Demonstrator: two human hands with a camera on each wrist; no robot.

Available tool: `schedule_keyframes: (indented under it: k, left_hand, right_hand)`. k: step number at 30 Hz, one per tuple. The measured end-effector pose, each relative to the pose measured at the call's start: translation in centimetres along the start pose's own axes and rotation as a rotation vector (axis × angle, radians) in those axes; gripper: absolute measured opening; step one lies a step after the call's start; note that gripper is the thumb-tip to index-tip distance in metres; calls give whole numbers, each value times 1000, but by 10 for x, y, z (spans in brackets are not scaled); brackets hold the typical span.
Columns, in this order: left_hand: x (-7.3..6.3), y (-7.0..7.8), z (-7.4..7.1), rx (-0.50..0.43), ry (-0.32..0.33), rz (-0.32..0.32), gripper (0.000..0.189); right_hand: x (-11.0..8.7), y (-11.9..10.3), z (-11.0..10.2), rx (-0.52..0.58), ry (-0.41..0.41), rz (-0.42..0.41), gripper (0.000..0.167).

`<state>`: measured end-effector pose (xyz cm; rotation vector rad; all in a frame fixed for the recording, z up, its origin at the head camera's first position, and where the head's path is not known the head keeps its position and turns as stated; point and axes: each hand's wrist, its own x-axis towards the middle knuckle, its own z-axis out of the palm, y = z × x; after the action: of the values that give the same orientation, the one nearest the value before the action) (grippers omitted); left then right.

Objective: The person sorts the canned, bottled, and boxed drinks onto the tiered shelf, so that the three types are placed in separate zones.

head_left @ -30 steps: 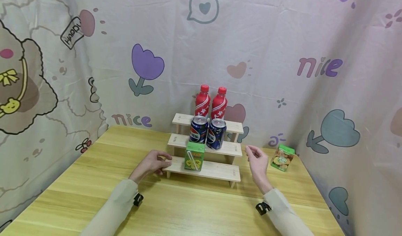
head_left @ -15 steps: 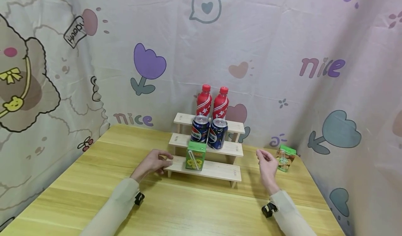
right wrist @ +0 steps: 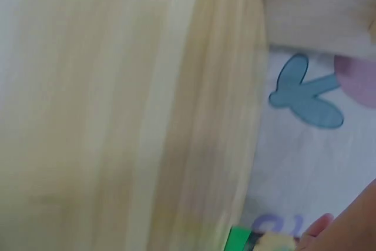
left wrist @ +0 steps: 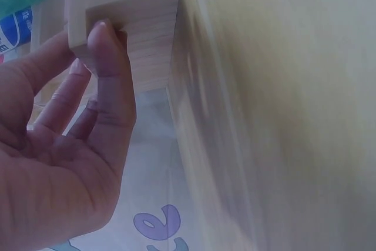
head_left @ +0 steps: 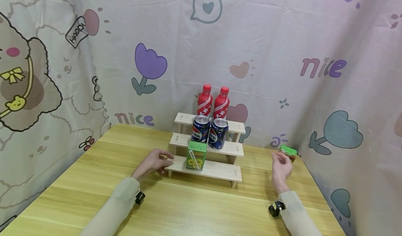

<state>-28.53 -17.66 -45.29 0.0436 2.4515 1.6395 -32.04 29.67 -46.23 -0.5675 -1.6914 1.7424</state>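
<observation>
My left hand [head_left: 154, 162] pinches the left end of the bottom step of a wooden three-step display stand [head_left: 220, 170]; the left wrist view shows thumb and fingers on either side of the board [left wrist: 132, 4]. A green juice box [head_left: 196, 155] with a straw on its front stands on that bottom step. My right hand [head_left: 281, 166] is over the table's right side, fingers loosely curled and holding nothing. Just beyond it, partly hidden by the hand, is a second juice box [head_left: 289, 150] with a green top. That box [right wrist: 238, 239] also shows at the right wrist view's bottom edge.
Two cola cans [head_left: 200, 129] stand on the middle step. Two red bottles [head_left: 205, 101] stand on the top step. A patterned curtain [head_left: 263, 27] hangs behind the wooden table [head_left: 201, 211].
My right hand has moved rightward from beside the stand to the second juice box and now covers part of it. My left hand keeps its place at the stand.
</observation>
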Motion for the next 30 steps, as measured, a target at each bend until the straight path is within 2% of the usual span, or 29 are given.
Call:
schedule_keyframes:
  k: [7,12,17,21,25,30]
  left_hand:
    - [0,-1,0,0,-2,11,30]
    - [0,-1,0,-7,1,0,29]
    - [0,-1,0,-6,4,-4,29]
    - [0,-1,0,-11,1,-9,29]
    - [0,-1,0,-7,-4,-10,30]
    - [1,-1,0,-5,-5,-12,30]
  right_hand:
    - [20,3,-18,27,106,48,19]
    - [30,3,-25,61,164,79,30]
    - [39,0,-31,-21,178,131,39]
    - [44,-1,-34,-119,128,173,57]
    - [51,-2,-38,-140,42,191,79]
    - [61,-1,-45,-113,-91,176,84]
